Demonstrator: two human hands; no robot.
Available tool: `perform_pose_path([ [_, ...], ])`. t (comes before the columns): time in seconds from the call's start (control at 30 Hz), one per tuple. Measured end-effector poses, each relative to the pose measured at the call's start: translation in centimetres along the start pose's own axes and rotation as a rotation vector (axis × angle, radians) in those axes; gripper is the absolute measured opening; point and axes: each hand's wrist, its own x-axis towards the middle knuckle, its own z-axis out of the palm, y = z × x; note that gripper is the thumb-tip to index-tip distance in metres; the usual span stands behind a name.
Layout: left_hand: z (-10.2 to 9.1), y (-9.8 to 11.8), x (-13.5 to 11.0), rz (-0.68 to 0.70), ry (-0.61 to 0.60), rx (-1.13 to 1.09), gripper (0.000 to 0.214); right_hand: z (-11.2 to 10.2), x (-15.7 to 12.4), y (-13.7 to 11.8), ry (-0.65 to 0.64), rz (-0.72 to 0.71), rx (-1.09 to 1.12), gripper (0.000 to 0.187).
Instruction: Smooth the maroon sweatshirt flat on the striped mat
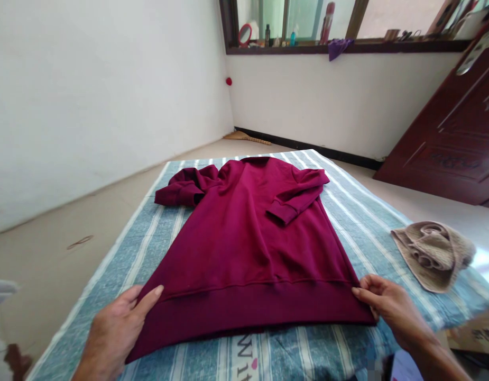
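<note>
A maroon sweatshirt [244, 248] lies spread on a blue-and-white striped cloth [149, 248], its collar at the far end and its wide hem band toward me. My left hand [119, 328] pinches the hem's left corner, thumb on top of the fabric. At the opposite corner, my right hand [390, 304] grips the hem between thumb and fingers. Between both hands the hem is stretched out, slightly raised on the left. The left sleeve is bunched beside the shoulder; the right one is folded across the body with its cuff pointing toward me.
A rolled brown towel [432, 254] rests on the cloth at the right. Beyond are a broom [244, 137] on the floor, a dark red door [446, 127], and a window sill [300, 50] with bottles and a round mirror [245, 34]. A cardboard box [476, 333] stands at the lower right.
</note>
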Motion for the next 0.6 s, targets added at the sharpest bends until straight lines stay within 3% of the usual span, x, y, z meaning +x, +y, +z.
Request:
perform_pose_path([
  [0.07, 0.4, -0.4, -0.3, -0.152, -0.075, -0.173, 0.043, -0.6, -0.1, 0.5, -0.003, 0.049, 0.020, 0.034],
  [0.3, 1.3, 0.0, -0.8, -0.229, -0.169, -0.170, 0.058, -0.8, 0.7, 0.9, 0.005, 0.077, -0.202, 0.033],
  [0.5, -0.8, -0.4, -0.4, -0.410, -0.314, -0.458, 0.068, -0.7, -1.1, -1.1, 0.236, -0.094, -0.738, 0.045],
  [0.6, -1.1, -0.9, 0.0, -0.439, -0.372, -0.464, 0.066, 0.1, -1.7, -1.4, 0.162, -0.196, -0.903, 0.042],
])
